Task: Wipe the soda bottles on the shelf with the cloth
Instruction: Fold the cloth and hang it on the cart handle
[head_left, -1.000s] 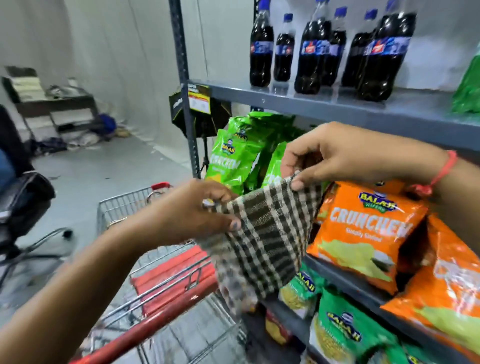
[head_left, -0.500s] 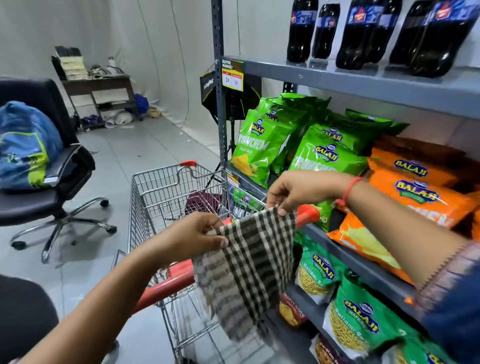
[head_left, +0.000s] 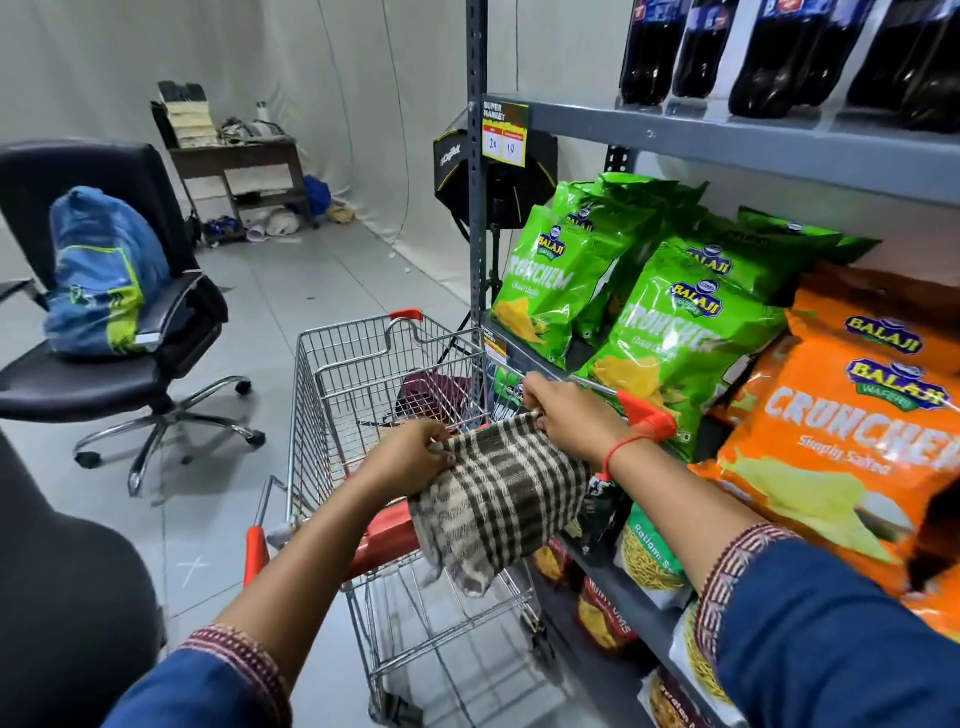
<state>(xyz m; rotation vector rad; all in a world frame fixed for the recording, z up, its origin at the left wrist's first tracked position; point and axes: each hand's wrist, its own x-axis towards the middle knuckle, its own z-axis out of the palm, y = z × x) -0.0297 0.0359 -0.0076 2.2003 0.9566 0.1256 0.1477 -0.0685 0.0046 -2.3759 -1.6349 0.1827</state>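
Closest to me are two blue sleeves with patterned cuffs, and past them both hands pinch the top edge of a checked cloth: the left hand has its fingers closed on the left corner, the right hand (a red thread circles its wrist) has its fingers closed on the right corner. The cloth hangs down between them over the red handle of a wire shopping cart, which stands just beside the grey metal shelf unit. Orange snack bags and green snack bags lean on the middle shelf level to the right of the hands, with more packets on the level below. The soda bottles, dark with blue labels, stand on the upper shelf board, well above the cloth and apart from it. Farther back across the tiled floor, a blue backpack sits on a black office chair, and a cluttered wooden table stands against the pale curtain wall.
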